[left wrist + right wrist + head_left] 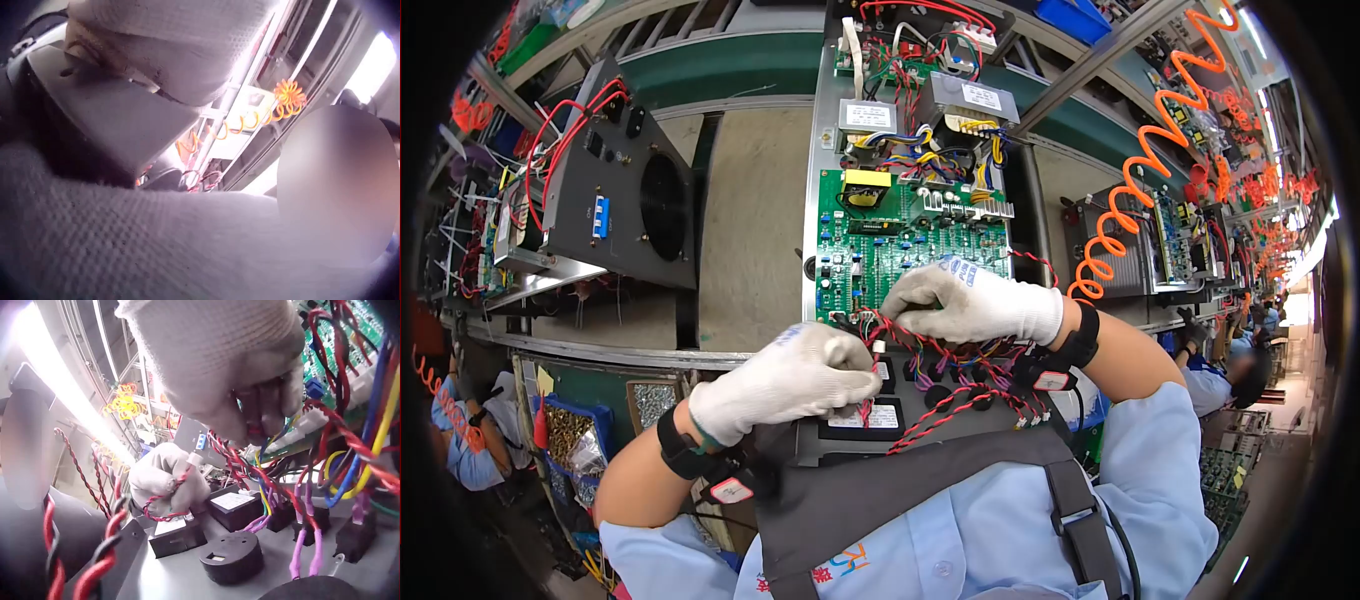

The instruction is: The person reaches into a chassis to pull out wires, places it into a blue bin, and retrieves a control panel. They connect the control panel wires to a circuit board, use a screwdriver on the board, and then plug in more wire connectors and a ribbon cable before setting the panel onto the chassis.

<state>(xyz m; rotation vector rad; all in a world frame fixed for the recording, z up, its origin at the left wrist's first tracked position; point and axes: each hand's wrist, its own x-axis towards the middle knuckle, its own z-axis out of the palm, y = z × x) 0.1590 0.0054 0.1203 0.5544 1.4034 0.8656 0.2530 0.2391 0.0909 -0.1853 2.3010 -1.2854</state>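
Both hands wear white knit gloves. In the head view the left hand (pixel 785 385) pinches a red-and-black twisted cable; its white plug (pixel 879 346) sticks up past the fingers, and the right wrist view shows the same plug (pixel 195 459) above the left hand (pixel 167 478). The right hand (pixel 975 302) lies over the lower edge of the green circuit board (pixel 900 262). Seen from the right wrist, the right hand (pixel 231 362) has its fingers curled round red wires beside white connectors. Its fingertips are partly hidden. Glove fabric (pixel 156 244) fills much of the left wrist view.
Transformers (pixel 966 98) sit above the board. Below it, a dark panel carries black modules (pixel 862 416) and bundled wires. A black fan unit (pixel 625 190) stands at left, an orange coiled hose (pixel 1135 180) hangs at right, and a blue bin of screws (pixel 575 440) is lower left.
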